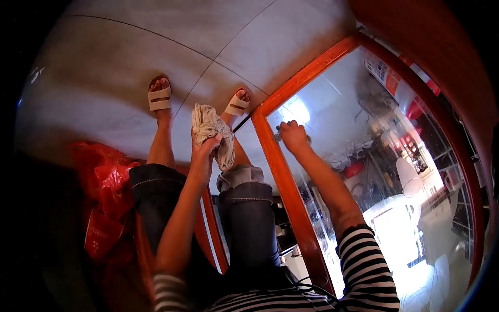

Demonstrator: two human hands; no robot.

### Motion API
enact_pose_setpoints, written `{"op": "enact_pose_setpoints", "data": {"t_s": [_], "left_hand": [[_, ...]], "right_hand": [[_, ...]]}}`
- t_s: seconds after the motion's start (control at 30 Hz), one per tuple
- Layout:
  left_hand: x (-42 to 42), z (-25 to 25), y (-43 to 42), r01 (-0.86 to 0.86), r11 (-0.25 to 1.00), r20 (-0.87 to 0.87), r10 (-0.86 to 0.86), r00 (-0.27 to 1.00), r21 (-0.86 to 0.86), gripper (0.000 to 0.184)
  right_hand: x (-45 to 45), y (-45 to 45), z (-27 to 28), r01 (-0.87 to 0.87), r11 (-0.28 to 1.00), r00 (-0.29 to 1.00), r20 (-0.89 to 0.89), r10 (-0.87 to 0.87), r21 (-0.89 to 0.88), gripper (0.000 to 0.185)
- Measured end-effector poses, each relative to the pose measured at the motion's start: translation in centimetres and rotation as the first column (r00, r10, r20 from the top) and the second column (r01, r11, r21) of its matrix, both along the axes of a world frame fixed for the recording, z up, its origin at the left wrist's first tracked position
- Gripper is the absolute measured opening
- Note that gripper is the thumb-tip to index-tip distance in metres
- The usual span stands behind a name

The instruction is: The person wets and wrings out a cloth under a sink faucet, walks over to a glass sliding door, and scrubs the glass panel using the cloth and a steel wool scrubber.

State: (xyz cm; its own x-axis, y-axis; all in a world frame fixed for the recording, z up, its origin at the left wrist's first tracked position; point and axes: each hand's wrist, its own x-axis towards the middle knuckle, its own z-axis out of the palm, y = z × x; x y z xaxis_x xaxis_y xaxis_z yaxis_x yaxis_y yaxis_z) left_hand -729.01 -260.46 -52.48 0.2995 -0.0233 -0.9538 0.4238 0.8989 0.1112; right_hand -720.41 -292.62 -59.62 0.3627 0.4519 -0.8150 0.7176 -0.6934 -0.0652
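Note:
My left hand [204, 151] is closed around a crumpled, off-white rag [210, 130], held in the air above my lower leg. Over at the glass, my right hand [294, 137] is in a closed grip near the left inner edge of a wooden-framed glass panel [335, 91]. Bits of a grey, rough scouring pad [278, 136] show at the sides of its fingers; most of the pad is covered by the hand. Streaks and bright reflections lie across the glass.
An orange-brown wooden frame [291, 192] borders the glass. A red plastic bag [106, 179] lies left of my legs. My feet in pale sandals [159, 98] rest on the tiled floor [119, 57]. Another wooden edge [214, 229] shows between my legs.

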Motion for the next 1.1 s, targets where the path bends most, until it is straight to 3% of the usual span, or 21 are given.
{"op": "enact_pose_setpoints", "data": {"t_s": [0.07, 0.13, 0.17, 0.2, 0.23, 0.3, 0.37, 0.4, 0.43, 0.47, 0.5, 0.53, 0.57, 0.6, 0.67, 0.7, 0.77, 0.83, 0.87, 0.97, 1.1], "left_hand": [[-0.7, 0.4, 0.2, 0.037, 0.999, -0.016, -0.037, 0.999, -0.031, 0.066], [-1.3, 0.3, 0.1, 0.074, 0.996, -0.045, -0.076, 0.996, -0.048, 0.065], [-1.3, 0.2, 0.0, 0.092, 0.994, -0.047, -0.094, 0.994, -0.054, 0.065], [-1.1, 0.2, 0.0, 0.114, 0.993, -0.051, -0.115, 0.992, -0.033, 0.065], [-0.8, 0.5, 0.0, 0.138, 0.99, -0.055, -0.139, 0.989, -0.013, 0.065], [-0.7, 1.5, 0.1, 0.172, 0.984, -0.023, -0.171, 0.985, 0.053, 0.06], [-1.1, 2.0, 0.6, 0.186, 0.97, 0.059, -0.197, 0.979, 0.156, 0.051], [-1.7, 2.4, 1.2, 0.17, 0.981, 0.056, -0.176, 0.983, 0.095, 0.044], [-2.7, 2.9, 1.8, 0.149, 0.988, 0.049, -0.151, 0.987, 0.034, 0.037], [-4.1, 3.6, 2.5, 0.126, 0.992, 0.036, -0.125, 0.991, -0.028, 0.031], [-6.1, 3.7, 2.9, 0.042, 0.997, -0.121, -0.05, 0.991, -0.066, 0.017], [-6.1, 5.8, 3.5, -0.012, 0.998, -0.088, 0.007, 0.996, -0.056, 0.023], [-5.4, 8.2, 3.9, -0.073, 0.996, -0.045, 0.071, 0.996, -0.042, 0.03], [-4.1, 10.2, 4.6, -0.128, 0.991, 0.014, 0.128, 0.992, -0.026, 0.036], [-1.2, 14.7, 5.9, -0.142, 0.99, 0.052, 0.141, 0.989, 0.012, 0.033], [-0.8, 15.6, 6.6, -0.123, 0.991, 0.07, 0.119, 0.99, 0.061, 0.035], [-1.4, 16.9, 7.8, -0.077, 0.993, 0.119, 0.066, 0.991, 0.089, 0.038], [0.3, 19.4, 8.5, -0.063, 0.998, 0.231, 0.061, 0.971, 0.005, 0.04], [0.8, 20.5, 8.6, -0.034, 0.997, 0.282, 0.015, 0.959, 0.062, 0.04], [1.9, 23.4, 8.4, 0.026, 0.993, 0.239, -0.053, 0.97, 0.113, 0.041], [2.2, 26.3, 8.0, 0.16, 0.955, 0.242, -0.222, 0.945, 0.251, 0.047]], "right_hand": [[3.4, -3.5, -3.7, -0.025, 0.999, 0.994, 0.103, 0.028, -0.029, 0.013], [13.3, -2.4, -2.4, -0.029, 0.977, 0.908, 0.403, 0.113, -0.21, 0.016], [18.4, -3.7, -1.5, -0.102, 0.985, 0.825, 0.541, 0.163, -0.141, 0.014], [22.7, -2.5, 0.8, 0.107, 0.985, 0.725, 0.688, 0.018, -0.139, 0.014], [26.4, -2.9, 2.9, -0.071, 0.934, 0.621, 0.717, 0.317, -0.35, 0.017], [31.6, -3.3, 8.1, -0.2, 0.843, 0.509, 0.682, 0.525, -0.5, 0.022], [32.1, -3.6, 10.9, -0.169, 0.865, 0.552, 0.682, 0.48, -0.472, 0.023], [31.7, -3.8, 11.9, -0.152, 0.876, 0.577, 0.679, 0.455, -0.458, 0.023], [29.7, -4.8, 10.7, 0.106, 0.978, 0.628, 0.774, 0.076, -0.181, 0.023], [26.0, -3.0, 11.4, 0.407, 0.913, 0.638, 0.706, -0.308, 0.03, 0.022], [22.3, -1.2, 12.0, 0.676, 0.712, 0.523, 0.555, -0.646, 0.192, 0.021], [17.5, -4.0, 9.6, 0.126, 0.976, 0.86, 0.51, -0.018, -0.177, 0.02], [12.2, -3.0, 9.8, -0.019, 0.955, 0.919, 0.371, 0.133, -0.296, 0.017], [6.6, -3.0, 9.7, 0.073, 0.972, 0.921, 0.389, 0.02, -0.222, 0.016], [-1.5, -1.7, 12.1, 0.273, 0.945, 0.955, 0.169, -0.244, -0.182, 0.019], [-2.3, 1.8, 16.1, 0.296, 0.9, 0.954, 0.047, -0.297, -0.319, 0.024], [-5.6, 2.8, 20.7, 0.151, 0.925, 0.984, 0.143, -0.106, -0.349, 0.023], [-7.7, 3.2, 22.8, 0.312, 0.882, 0.938, 0.262, -0.227, -0.352, 0.026], [-7.6, 2.4, 24.7, 0.387, 0.855, 0.903, 0.331, -0.274, -0.346, 0.027], [-4.7, 3.1, 30.8, 0.48, 0.805, 0.855, 0.39, -0.341, -0.348, 0.034], [-0.2, 3.4, 39.6, 0.74, 0.673, 0.478, 0.704, -0.526, 0.0, 0.034]]}}
